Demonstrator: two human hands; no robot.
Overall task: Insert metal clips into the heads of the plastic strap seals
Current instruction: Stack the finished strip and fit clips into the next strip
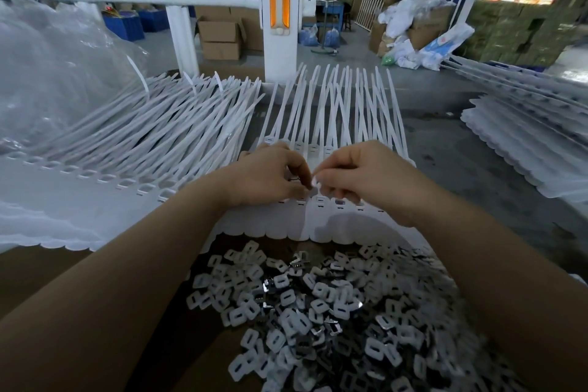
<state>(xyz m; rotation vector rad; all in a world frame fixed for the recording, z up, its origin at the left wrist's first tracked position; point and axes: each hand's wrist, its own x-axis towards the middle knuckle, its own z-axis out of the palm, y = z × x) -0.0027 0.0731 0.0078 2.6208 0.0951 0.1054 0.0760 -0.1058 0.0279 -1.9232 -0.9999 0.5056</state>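
A row of white plastic strap seals (321, 216) lies flat in front of me, heads with small slots toward me, straps fanning away. My left hand (270, 173) and my right hand (359, 172) meet just above the heads. Between their fingertips sits a small shiny metal clip (315, 182), pinched mainly by my right thumb and forefinger, over a seal head (320, 200). My left fingers curl closed and hold what looks like more clips; I cannot see them clearly. A big heap of metal clips (318, 312) lies close to me between my forearms.
A second sheet of strap seals (133, 143) lies at the left, partly under clear plastic bags (47, 73). More stacked seal sheets (525, 137) sit at the right. A white railing post (280, 19) stands behind the table; cardboard boxes (219, 38) are on the floor beyond.
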